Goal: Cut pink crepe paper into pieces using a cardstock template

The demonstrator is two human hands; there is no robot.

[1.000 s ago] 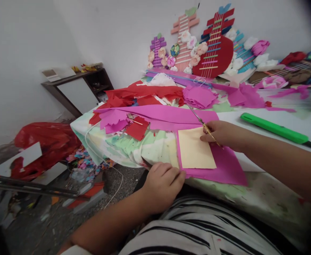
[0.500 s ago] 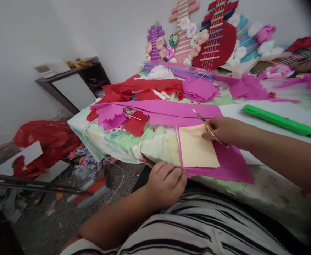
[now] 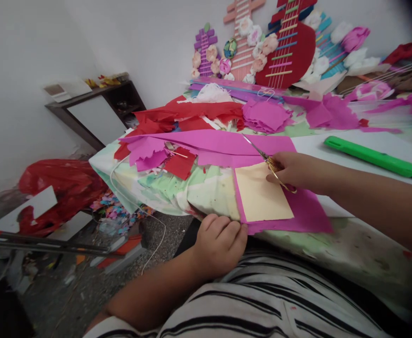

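Observation:
My right hand (image 3: 293, 172) is closed around the gold handles of a small pair of scissors (image 3: 258, 151). The blades point away and to the left over a long pink crepe paper strip (image 3: 209, 145). Beneath that hand lies a square cream card (image 3: 262, 195) on a larger pink crepe paper sheet (image 3: 307, 213). At the table's near edge my left hand (image 3: 223, 241) has its fingers curled in, pinching the near left corner of the pink sheet beside the card. The thumb of my left hand is hidden.
A green cutter (image 3: 371, 157) lies on white board to the right. Red crepe paper (image 3: 191, 115), pink scraps and white string (image 3: 213, 94) fill the back. Decorated guitar shapes (image 3: 290, 56) lean on the wall. A white cord (image 3: 159, 223) hangs off the table's left side.
The scissors have shifted slightly left with my right hand. The pink sheet's near right corner sits a little higher and further left. My left hand stays in place.

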